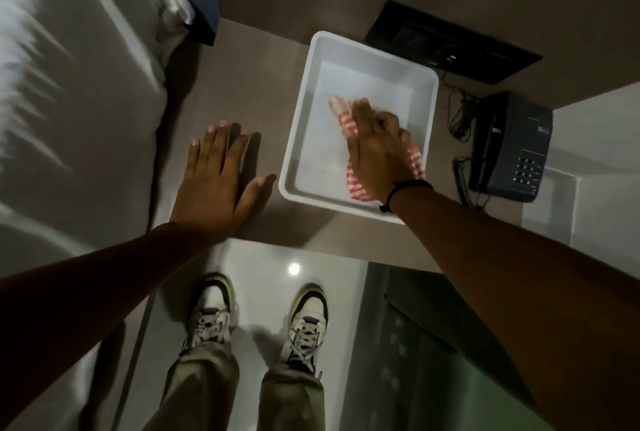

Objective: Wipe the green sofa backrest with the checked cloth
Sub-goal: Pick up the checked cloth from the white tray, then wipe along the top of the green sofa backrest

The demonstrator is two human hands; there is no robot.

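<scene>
your shoes (256,319) stand on the floor below the table (242,84) edge. your left hand (216,174) lies open, flat on the table. your right hand (375,150) presses the checked cloth (353,184) inside the white tub (304,112); grip unclear. phone (509,150) beyond.

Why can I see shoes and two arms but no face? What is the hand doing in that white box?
The camera sits on the person's head and looks down, so you see their own arms and shoes. The left hand lies flat and open on a brown table. The right hand reaches into a white tub and its grip closes on a red and white checked cloth. A dark phone sits to the right. White bedding is on the left. No green sofa shows yet.
</scene>
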